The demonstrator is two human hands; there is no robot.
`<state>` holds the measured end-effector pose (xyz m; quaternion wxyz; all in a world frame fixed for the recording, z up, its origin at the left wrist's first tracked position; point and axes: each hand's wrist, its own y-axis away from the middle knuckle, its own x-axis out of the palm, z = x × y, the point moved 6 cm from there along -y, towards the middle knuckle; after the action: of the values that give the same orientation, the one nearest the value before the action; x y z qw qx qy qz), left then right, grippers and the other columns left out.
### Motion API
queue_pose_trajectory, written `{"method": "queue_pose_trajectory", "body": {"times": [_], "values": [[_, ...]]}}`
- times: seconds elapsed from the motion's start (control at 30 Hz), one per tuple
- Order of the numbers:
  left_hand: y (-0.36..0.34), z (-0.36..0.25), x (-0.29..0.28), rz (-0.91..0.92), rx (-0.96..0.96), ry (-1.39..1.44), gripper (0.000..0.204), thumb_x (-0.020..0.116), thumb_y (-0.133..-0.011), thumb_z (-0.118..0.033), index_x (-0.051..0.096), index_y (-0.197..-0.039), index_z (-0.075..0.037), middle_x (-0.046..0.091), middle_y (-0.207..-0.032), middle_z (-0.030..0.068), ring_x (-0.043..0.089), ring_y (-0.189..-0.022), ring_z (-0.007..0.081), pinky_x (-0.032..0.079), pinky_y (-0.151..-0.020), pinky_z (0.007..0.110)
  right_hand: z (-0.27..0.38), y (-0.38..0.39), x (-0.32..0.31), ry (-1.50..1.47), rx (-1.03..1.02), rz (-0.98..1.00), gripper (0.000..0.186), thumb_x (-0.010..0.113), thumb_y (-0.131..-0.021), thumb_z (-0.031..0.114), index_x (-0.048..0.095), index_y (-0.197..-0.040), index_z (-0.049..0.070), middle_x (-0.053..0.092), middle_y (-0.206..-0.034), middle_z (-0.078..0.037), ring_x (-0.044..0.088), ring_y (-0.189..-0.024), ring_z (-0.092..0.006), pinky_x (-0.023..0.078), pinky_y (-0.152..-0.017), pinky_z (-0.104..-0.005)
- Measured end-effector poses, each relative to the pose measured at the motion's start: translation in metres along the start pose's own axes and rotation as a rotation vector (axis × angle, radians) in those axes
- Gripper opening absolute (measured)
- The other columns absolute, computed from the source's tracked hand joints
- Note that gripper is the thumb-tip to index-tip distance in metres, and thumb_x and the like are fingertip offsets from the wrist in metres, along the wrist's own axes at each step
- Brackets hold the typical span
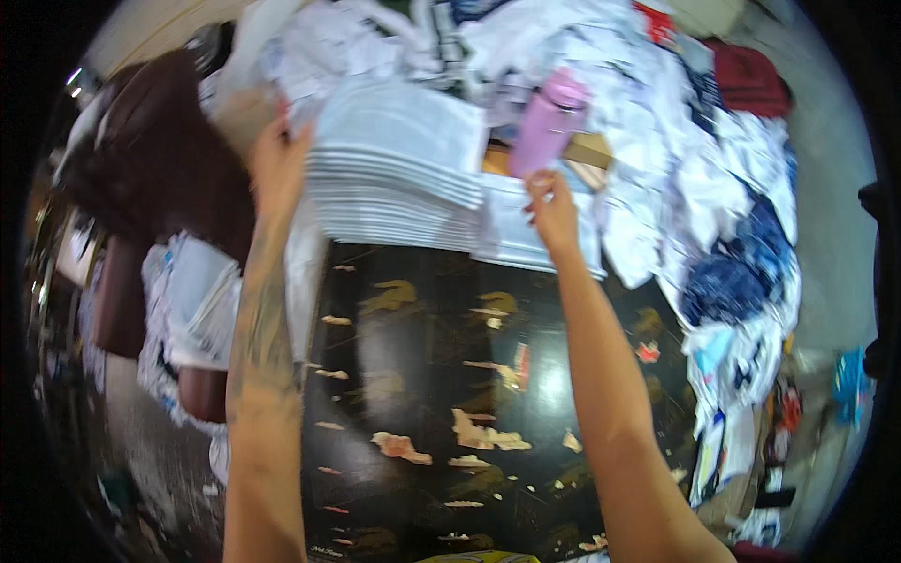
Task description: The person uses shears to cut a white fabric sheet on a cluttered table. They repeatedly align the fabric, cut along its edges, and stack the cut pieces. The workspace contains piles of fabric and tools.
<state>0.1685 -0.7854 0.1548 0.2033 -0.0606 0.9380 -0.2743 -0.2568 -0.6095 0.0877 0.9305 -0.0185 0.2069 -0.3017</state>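
My left hand (280, 155) is raised at the left edge of a tall stack of flat, folded white-blue pieces (399, 131). Its fingers are smeared by motion, with a blurred tan thing (242, 120) just beyond them; whether they hold anything cannot be told. Over a lower stack of similar folded pieces (507, 225), my right hand (554, 208) hovers or rests with loosely bent fingers apart and nothing visible in them. Right beyond its fingertips is a pink bottle (549, 122), leaning slightly. A small brown box (589, 150) lies beside the bottle.
The dark tabletop (422, 366) has worn, peeled patches. White garments (648, 159) heap up along the far and right sides, with a dark blue bundle (727, 286) and a maroon bag (746, 80). Dark brown material (169, 141) and a pile of white cloth (192, 291) stand at left.
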Motion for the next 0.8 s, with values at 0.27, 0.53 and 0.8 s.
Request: {"method": "queue_pose_trajectory", "body": {"times": [0.27,0.53,0.8], "values": [[0.399,-0.009,-0.136,0.042,-0.072,-0.715,0.049,0.063,-0.109,-0.021,0.052,-0.147,0.006,0.048,-0.156,0.0282,0.043,-0.147,0.0446,0.034,-0.123,0.053,-0.144,0.204,-0.353,0.465,0.271,-0.484,0.040,0.081,-0.093,0.039,0.073,-0.113,0.005,0.077,-0.098,-0.015,0.074,-0.094,-0.0321,0.056,-0.087,-0.0448],[0.575,-0.142,-0.197,0.313,-0.109,-1.039,0.065,0.066,-0.104,-0.043,0.055,-0.141,0.009,0.054,-0.140,0.0341,0.052,-0.131,0.0515,0.043,-0.112,0.058,-0.150,0.232,-0.593,0.902,0.420,-0.859,0.061,0.087,-0.087,0.030,0.062,-0.139,0.009,0.066,-0.137,-0.018,0.060,-0.132,-0.0393,0.051,-0.107,-0.0479],[0.662,-0.261,-0.168,0.328,-0.325,-1.022,0.056,0.074,-0.098,-0.029,0.057,-0.137,0.007,0.050,-0.148,0.0347,0.050,-0.134,0.0536,0.044,-0.112,0.059,-0.180,0.206,-0.697,0.779,0.314,-0.906,0.051,0.076,-0.095,0.031,0.062,-0.136,0.002,0.068,-0.125,-0.025,0.064,-0.119,-0.0444,0.052,-0.100,-0.0529]]}}
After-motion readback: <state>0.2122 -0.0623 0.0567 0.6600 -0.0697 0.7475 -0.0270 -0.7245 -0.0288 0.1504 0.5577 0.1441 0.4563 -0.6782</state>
